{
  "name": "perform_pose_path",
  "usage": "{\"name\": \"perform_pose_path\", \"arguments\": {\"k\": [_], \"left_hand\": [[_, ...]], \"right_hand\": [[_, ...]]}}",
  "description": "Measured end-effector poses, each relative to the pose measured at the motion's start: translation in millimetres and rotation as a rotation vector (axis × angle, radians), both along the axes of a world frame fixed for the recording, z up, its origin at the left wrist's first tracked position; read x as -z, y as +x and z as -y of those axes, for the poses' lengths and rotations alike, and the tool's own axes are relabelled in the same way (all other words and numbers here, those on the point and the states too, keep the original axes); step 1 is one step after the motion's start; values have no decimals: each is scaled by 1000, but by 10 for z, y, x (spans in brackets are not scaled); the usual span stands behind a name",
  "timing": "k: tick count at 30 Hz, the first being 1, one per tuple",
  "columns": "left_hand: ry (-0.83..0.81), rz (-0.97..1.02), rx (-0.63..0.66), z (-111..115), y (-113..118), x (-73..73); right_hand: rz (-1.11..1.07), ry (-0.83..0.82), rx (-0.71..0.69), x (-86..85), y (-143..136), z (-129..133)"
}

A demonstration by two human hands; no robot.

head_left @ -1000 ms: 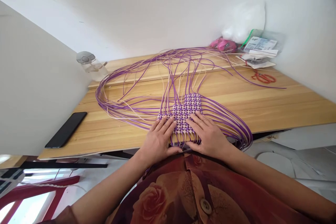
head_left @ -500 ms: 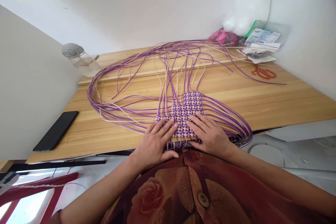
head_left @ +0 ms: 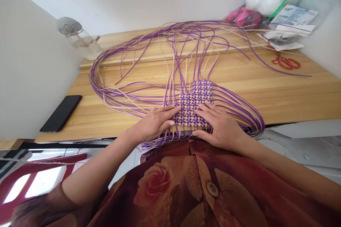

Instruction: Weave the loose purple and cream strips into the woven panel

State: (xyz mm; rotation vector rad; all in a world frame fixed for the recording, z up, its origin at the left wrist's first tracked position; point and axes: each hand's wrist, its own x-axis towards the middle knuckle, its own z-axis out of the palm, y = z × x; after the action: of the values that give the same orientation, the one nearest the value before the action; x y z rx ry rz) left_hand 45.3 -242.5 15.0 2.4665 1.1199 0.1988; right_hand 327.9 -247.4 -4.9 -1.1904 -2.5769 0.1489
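A woven panel of purple and beige strands lies at the table's front edge, its upper outline stepped. My left hand rests on its left part, fingers stretched out to the right and holding nothing. On the right part lies my right hand, open, fingers spread across the weave and thumb near the lower edge. Long loose purple and beige strands run out from the panel, sweeping left and around the back. More strands curve off to the right, and others hang over the front edge.
A black phone lies at the left, with a clear bottle behind it. Red-handled scissors, a bag with papers and a pink bundle are at the back right. Strands cross much of the wooden table.
My left hand has turned sideways, its fingers now pointing right over the panel. The right hand stays on the weave. The whole view has shifted, with the table things higher in the picture.
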Motion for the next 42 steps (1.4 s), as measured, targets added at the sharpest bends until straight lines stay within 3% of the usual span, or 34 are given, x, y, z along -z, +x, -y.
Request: {"name": "perform_pose_path", "arguments": {"k": [6, 14, 20, 25, 31, 42], "left_hand": [[73, 11, 26, 2, -5, 73], [229, 9, -42, 163, 106, 227], [-44, 201, 171, -172, -117, 80], [-95, 242, 283, -364, -244, 122], [14, 219, 238, -273, -193, 207], [186, -72, 160, 0, -103, 238]], "right_hand": [[4, 149, 128, 158, -228, 47], [4, 273, 103, 268, -182, 29], [-8, 308, 75, 262, -148, 12], [-6, 299, 72, 269, -141, 5], [-15, 310, 67, 291, -140, 3], [-21, 330, 56, 297, -146, -11]]}}
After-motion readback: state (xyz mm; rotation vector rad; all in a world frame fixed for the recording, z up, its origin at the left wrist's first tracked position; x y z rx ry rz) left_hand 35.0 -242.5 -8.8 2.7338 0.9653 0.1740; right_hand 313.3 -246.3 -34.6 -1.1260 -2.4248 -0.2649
